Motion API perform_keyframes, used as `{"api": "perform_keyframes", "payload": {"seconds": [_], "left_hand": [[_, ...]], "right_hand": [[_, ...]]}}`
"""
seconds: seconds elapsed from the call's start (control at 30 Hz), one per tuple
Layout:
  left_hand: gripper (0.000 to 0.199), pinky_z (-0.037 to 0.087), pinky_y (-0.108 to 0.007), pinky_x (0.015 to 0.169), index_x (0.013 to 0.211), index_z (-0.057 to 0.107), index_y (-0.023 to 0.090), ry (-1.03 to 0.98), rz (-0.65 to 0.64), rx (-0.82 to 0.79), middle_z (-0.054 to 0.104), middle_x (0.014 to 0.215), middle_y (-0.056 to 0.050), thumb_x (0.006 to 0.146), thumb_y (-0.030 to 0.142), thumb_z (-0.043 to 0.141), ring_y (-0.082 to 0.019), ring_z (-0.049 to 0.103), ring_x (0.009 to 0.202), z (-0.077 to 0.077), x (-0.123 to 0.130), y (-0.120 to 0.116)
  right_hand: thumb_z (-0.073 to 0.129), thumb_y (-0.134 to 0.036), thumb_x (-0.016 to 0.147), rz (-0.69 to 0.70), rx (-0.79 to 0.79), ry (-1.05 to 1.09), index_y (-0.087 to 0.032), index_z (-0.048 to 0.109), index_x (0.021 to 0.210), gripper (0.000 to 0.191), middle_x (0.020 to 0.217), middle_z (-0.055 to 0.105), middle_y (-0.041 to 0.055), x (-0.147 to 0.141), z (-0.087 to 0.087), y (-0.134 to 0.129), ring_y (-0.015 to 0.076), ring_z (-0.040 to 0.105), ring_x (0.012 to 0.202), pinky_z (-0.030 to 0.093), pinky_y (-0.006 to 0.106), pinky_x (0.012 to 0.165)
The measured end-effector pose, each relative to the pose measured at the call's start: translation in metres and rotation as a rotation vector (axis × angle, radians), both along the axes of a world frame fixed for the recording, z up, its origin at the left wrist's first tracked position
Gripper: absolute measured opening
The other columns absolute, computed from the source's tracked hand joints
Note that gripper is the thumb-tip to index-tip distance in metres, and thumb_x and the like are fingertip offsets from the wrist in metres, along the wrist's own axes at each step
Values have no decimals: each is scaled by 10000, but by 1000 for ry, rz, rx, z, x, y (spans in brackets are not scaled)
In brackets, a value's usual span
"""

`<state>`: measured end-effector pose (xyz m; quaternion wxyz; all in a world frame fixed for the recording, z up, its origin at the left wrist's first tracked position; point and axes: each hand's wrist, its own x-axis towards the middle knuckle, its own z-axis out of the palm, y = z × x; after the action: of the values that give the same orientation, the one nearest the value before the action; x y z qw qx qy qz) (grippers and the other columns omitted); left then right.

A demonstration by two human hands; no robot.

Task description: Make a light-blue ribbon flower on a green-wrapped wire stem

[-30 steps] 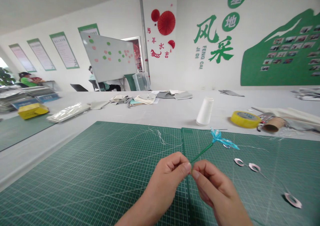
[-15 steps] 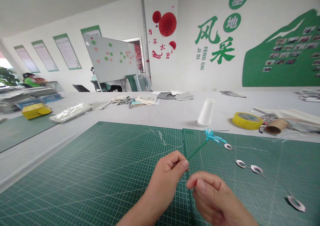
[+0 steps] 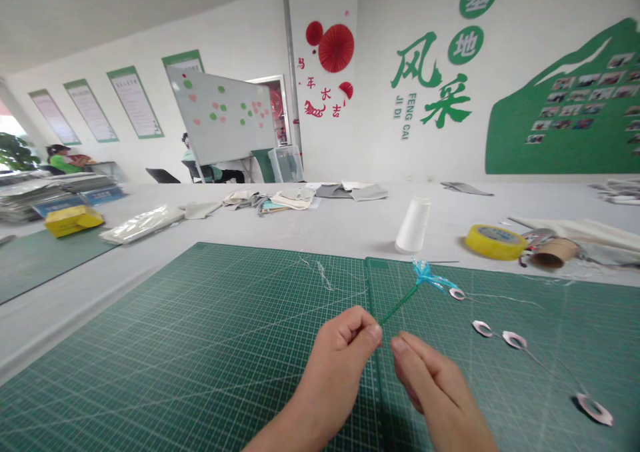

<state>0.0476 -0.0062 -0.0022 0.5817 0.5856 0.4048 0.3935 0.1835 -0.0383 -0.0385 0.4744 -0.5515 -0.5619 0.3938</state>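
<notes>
My left hand [image 3: 343, 362] pinches the lower end of a green-wrapped wire stem [image 3: 399, 306] between thumb and fingers. At the stem's top sits a small blue wire-and-thread flower [image 3: 427, 276]. My right hand [image 3: 430, 385] is close to the stem's lower end, not touching it, with its fingertips drawn together and nothing visible in them. To the right, several pale pink wire petal loops [image 3: 514, 339] lie on the green cutting mat [image 3: 210, 365], joined by thin wire.
Beyond the mat on a grey table stand a white thread cone [image 3: 413, 224], a yellow tape roll [image 3: 495, 242] and a cardboard tube [image 3: 553, 253]. Fabric pieces [image 3: 293, 200] lie farther back. A person [image 3: 63, 160] sits far left near a whiteboard [image 3: 220, 115].
My right hand has moved off the stem and sits lower right of it. The stem stays in my left hand, and the blue flower has turned slightly, with its tip now pointing less far right.
</notes>
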Motion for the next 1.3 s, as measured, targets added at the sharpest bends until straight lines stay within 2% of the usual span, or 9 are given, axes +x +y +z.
{"api": "perform_keyframes", "payload": {"seconds": [0.2, 0.33, 0.5, 0.83, 1.07, 1.3], "left_hand": [[246, 121, -244, 450, 663, 429, 186, -116, -59, -179, 291, 521, 88, 853, 305, 530, -69, 182, 465, 2, 4, -2], [227, 78, -243, 422, 723, 425, 196, -220, -104, -300, 292, 503, 106, 846, 335, 555, -57, 149, 433, 3, 3, -3], [245, 49, -233, 411, 805, 406, 210, -319, -140, -374, 308, 510, 121, 780, 312, 628, -42, 124, 417, 5, 1, -3], [193, 69, -242, 432, 784, 411, 191, -276, -93, -308, 374, 559, 96, 825, 297, 567, -37, 171, 439, 8, -3, -1], [150, 135, -234, 453, 771, 435, 184, -166, -29, -211, 374, 558, 89, 844, 278, 527, -61, 220, 482, 10, -4, 0], [118, 220, -228, 499, 756, 505, 175, -76, -39, -86, 462, 631, 59, 840, 253, 536, -70, 285, 509, 14, -10, 5]], "right_hand": [[410, -501, 920, 32, -17, -49, -238, 363, 582, 431, 569, 211, -59, 3, 5, 1, 136, 202, 504, 165, 296, 448], [424, -478, 917, 29, -39, -33, -236, 382, 578, 419, 548, 211, -64, 5, 1, 4, 128, 197, 486, 144, 294, 438], [430, -465, 919, 8, -36, -19, -240, 361, 593, 402, 553, 209, -71, 7, -1, 6, 123, 185, 489, 150, 288, 439], [443, -517, 913, -10, -21, 129, -256, 243, 615, 444, 596, 196, -77, 8, -4, 0, 126, 166, 511, 184, 268, 432], [436, -485, 921, 40, 1, 100, -252, 255, 610, 429, 599, 214, -72, 8, -4, -1, 131, 193, 520, 197, 272, 448], [477, -427, 889, 113, -117, 178, -249, 308, 589, 388, 559, 205, -91, 6, 1, 4, 116, 154, 486, 145, 258, 420]]}}
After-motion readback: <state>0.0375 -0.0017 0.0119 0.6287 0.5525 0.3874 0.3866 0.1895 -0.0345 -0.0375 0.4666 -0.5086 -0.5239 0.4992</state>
